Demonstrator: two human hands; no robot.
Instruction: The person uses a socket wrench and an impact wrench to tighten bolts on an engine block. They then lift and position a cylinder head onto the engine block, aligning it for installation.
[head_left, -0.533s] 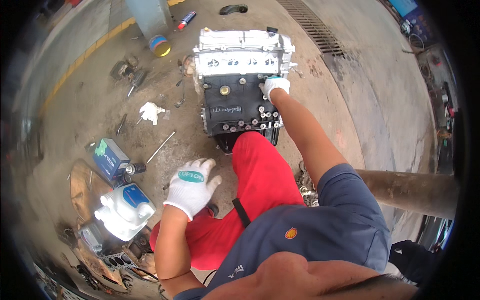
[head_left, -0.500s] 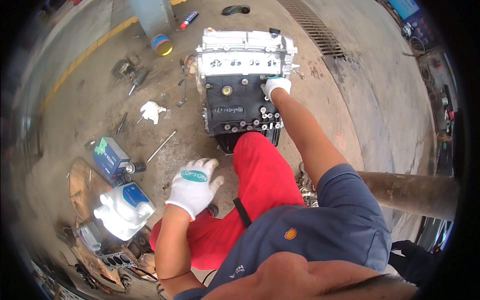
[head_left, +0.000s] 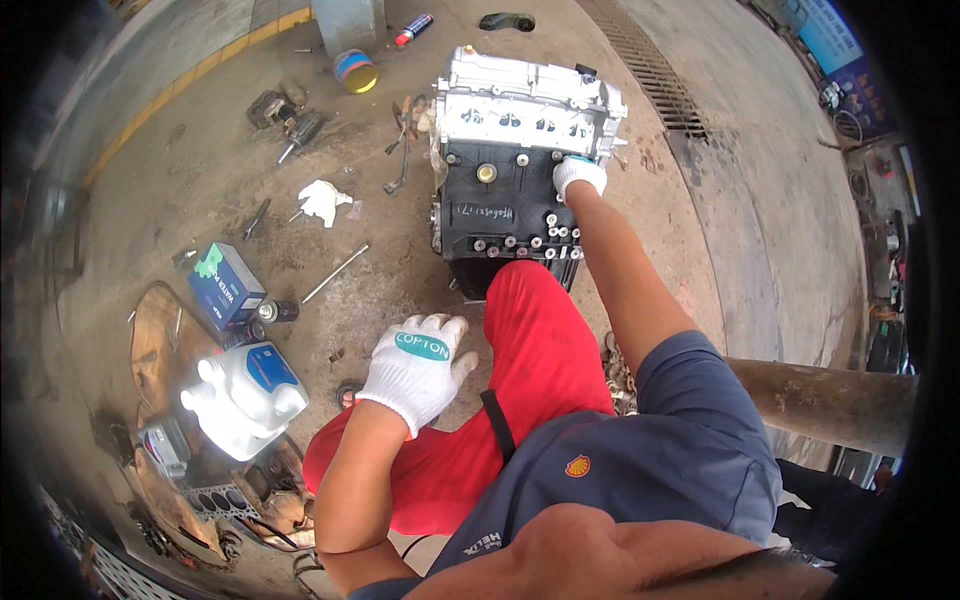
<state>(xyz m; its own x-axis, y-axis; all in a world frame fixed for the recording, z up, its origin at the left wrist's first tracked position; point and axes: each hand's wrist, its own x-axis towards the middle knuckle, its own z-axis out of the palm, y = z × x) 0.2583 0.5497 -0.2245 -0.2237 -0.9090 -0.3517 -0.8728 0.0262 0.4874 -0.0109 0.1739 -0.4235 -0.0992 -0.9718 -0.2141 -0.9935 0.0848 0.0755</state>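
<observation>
An engine with a black block [head_left: 470,218] and a silver cylinder head [head_left: 530,76] stands on the floor ahead of me. Several bolts [head_left: 552,232] stick out along the block's lower right. My right hand [head_left: 580,178], in a white knitted glove, is closed against the block's upper right side, just below the cylinder head. What its fingers grip, if anything, is hidden. My left hand [head_left: 415,368], gloved alike, hangs over the floor beside my red-trousered knee [head_left: 540,320]. Its fingers are apart and slightly bent, with nothing in them.
To the left lie a long metal bar [head_left: 336,272], a crumpled white cloth [head_left: 322,202], a blue box [head_left: 226,285] and white jugs [head_left: 245,400]. A spray can [head_left: 413,29] and a tin [head_left: 355,72] are farther off. A drain grate [head_left: 650,75] and thick pipe [head_left: 825,403] are at right.
The view has shifted, so the engine and floor items appear farther right and slightly higher or lower. My right hand stays at the same part of the block; my left hand remains open.
</observation>
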